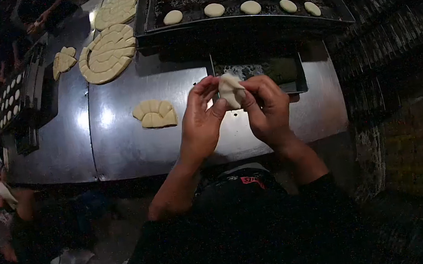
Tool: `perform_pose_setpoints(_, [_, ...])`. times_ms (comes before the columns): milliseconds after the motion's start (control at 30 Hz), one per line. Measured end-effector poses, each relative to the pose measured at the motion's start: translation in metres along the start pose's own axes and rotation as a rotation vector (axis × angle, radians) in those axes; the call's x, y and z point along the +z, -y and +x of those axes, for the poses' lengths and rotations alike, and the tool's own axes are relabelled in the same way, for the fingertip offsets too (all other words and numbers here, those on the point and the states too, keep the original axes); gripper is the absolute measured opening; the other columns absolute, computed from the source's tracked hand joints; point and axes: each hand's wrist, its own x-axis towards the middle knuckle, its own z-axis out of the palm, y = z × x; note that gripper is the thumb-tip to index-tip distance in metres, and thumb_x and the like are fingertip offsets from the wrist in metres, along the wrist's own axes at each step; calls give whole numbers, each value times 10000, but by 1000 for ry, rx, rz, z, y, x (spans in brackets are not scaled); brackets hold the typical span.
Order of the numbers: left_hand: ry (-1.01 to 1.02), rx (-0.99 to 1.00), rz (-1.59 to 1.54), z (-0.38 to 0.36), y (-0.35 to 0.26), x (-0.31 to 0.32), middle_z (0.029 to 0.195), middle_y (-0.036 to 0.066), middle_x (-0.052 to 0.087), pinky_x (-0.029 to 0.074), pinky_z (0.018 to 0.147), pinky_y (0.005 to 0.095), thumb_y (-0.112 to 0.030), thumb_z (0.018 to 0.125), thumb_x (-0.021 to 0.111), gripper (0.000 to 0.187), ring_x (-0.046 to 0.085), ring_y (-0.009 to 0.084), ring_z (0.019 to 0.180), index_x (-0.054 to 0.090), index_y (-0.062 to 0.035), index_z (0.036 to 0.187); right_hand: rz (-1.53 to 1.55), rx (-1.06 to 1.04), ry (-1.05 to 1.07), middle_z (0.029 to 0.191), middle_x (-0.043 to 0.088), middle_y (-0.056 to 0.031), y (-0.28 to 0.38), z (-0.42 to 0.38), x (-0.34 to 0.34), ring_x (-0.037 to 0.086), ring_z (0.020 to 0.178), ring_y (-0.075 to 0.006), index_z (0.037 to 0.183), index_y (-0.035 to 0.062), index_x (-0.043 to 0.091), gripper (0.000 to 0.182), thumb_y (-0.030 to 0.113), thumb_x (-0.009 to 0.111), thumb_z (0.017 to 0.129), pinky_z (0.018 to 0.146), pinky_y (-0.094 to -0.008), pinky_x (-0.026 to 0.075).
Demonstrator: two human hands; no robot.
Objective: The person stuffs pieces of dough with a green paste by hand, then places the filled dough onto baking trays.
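Between my two hands is a small pale piece of dough [231, 90], folded and uneven at its edges, held above the metal table. My left hand [201, 117] has its thumb and fingers closed on the dough's left side. On the right side, my right hand [268, 106] pinches it between thumb and fingers. A cluster of joined dough pieces [155, 113] lies on the table left of my hands. Behind my hands sits a smaller dark tray [284, 70], partly hidden by them.
A large dark tray [247, 17] with two rows of dough rounds stands at the back. Scored dough slabs [108, 54] and a smaller dough piece [64, 61] lie back left. Another tray of rounds [11, 102] is far left. Other people's hands [39, 21] show at upper left.
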Motion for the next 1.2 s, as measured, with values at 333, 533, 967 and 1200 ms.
perform_pose_setpoints(333, [73,-164,-239,-28,-18,-10,1029,93,555,475,847,264,-184,969,479,243,554,140,923,495,1,1126,312,-35,368,913,572,-120,28,7,-27,592,800,-179,955,-11,590,170,45,660,811,653,-318,499])
perform_pose_setpoints(533, [-280,302,247,-20,-13,2,897,53,552,429,714,231,-293,1002,393,314,522,103,770,536,-18,958,471,173,60,839,590,-102,37,-19,16,596,751,-150,870,0,588,125,95,663,838,621,-298,501])
perform_pose_setpoints(967, [-213,-473,-463,-13,6,-27,892,105,582,537,728,301,-584,935,315,607,620,195,811,518,-18,1020,168,21,602,865,560,-114,38,18,15,606,716,-225,986,11,577,365,219,749,739,584,-338,499])
perform_pose_setpoints(1200, [-422,-844,-990,-24,69,-54,934,76,619,571,671,335,-508,938,398,449,638,206,814,569,-100,1013,-159,-133,433,801,573,-114,39,-20,57,616,729,-277,888,7,606,142,37,661,761,653,-372,506])
